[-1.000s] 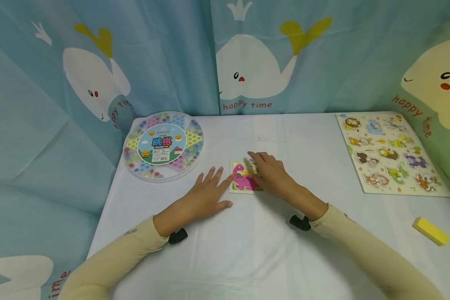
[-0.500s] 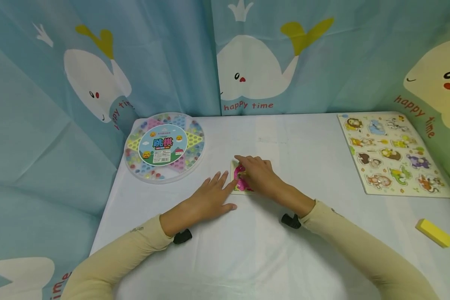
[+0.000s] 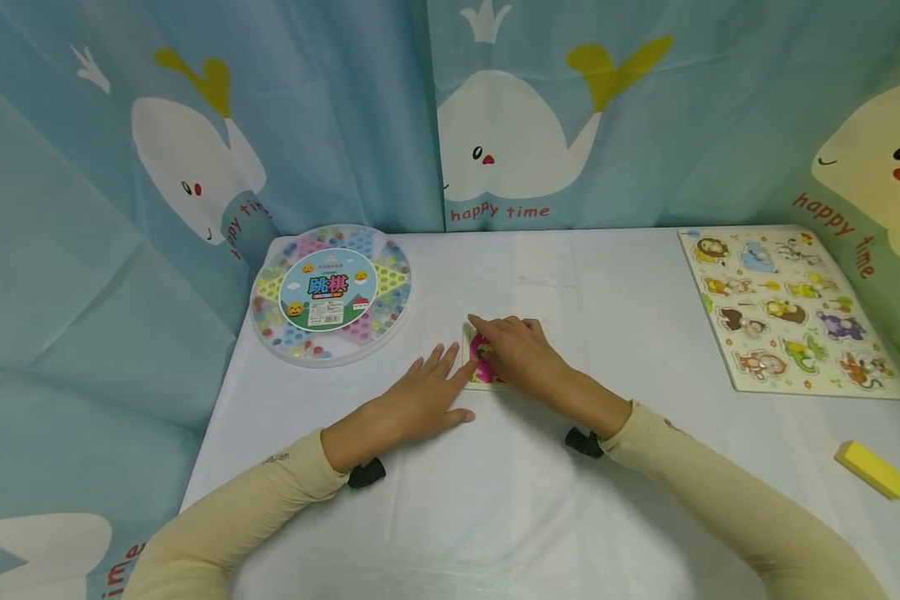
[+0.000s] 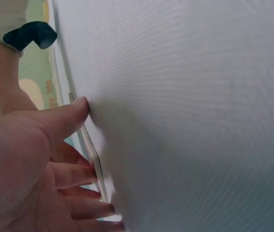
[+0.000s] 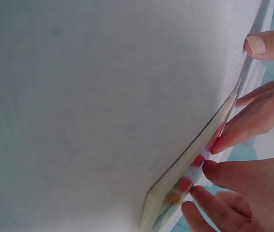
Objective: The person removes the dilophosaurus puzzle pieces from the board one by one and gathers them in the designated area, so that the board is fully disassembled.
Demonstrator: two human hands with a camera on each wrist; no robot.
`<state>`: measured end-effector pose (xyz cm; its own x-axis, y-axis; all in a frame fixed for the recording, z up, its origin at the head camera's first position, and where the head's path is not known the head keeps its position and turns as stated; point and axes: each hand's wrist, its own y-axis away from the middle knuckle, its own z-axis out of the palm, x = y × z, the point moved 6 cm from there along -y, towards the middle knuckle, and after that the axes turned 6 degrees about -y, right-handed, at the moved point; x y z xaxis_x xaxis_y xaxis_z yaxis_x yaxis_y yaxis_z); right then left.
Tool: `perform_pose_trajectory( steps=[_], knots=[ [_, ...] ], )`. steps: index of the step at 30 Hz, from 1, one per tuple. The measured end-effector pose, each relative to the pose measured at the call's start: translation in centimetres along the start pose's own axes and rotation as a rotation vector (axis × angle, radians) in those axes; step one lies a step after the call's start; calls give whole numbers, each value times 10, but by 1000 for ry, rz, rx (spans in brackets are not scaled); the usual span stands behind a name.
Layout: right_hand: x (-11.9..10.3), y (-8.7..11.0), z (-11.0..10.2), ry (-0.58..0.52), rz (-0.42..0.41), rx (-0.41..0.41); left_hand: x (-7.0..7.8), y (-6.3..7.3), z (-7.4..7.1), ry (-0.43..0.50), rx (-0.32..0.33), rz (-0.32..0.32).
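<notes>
A small square jigsaw puzzle (image 3: 486, 376) with a pink dinosaur lies flat mid-table, its right part hidden under my right hand (image 3: 523, 357). In the right wrist view, that hand's thumb and fingertips touch the puzzle's picture face (image 5: 184, 182); no piece shows clearly between them. My left hand (image 3: 417, 402) is spread at the puzzle's left side, with one fingertip on its edge. The left wrist view shows the left thumb (image 4: 67, 118) stretched out near the white cloth and the puzzle's thin edge (image 4: 95, 162) beside the fingers.
A round Chinese checkers box (image 3: 330, 354) stands at the back left. An animal knob-style puzzle board (image 3: 776, 327) lies at the back right, and a yellow block (image 3: 873, 470) sits at the right. Blue whale-print curtains (image 3: 330, 117) border the white-covered table (image 3: 495, 517).
My right hand has moved left across the puzzle, covering more of the dinosaur, and its fingertips are now on its middle. My left hand has shifted only slightly. The last half second shows little motion.
</notes>
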<state>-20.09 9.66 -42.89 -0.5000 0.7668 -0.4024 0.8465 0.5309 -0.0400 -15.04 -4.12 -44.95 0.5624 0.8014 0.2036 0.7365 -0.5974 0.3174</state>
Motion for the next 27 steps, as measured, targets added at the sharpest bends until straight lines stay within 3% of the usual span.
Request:
perform_pose_trajectory(
  steps=[6, 18, 27],
  knots=[
    [-2, -5, 1, 2, 7, -20, 0, -1, 2, -13, -7, -11],
    [-2, -13, 3, 34, 19, -167, 2, -1, 0, -34, -23, -4],
    [1, -16, 3, 1, 12, -160, 1, -1, 0, -40, -9, 0]
  ],
)
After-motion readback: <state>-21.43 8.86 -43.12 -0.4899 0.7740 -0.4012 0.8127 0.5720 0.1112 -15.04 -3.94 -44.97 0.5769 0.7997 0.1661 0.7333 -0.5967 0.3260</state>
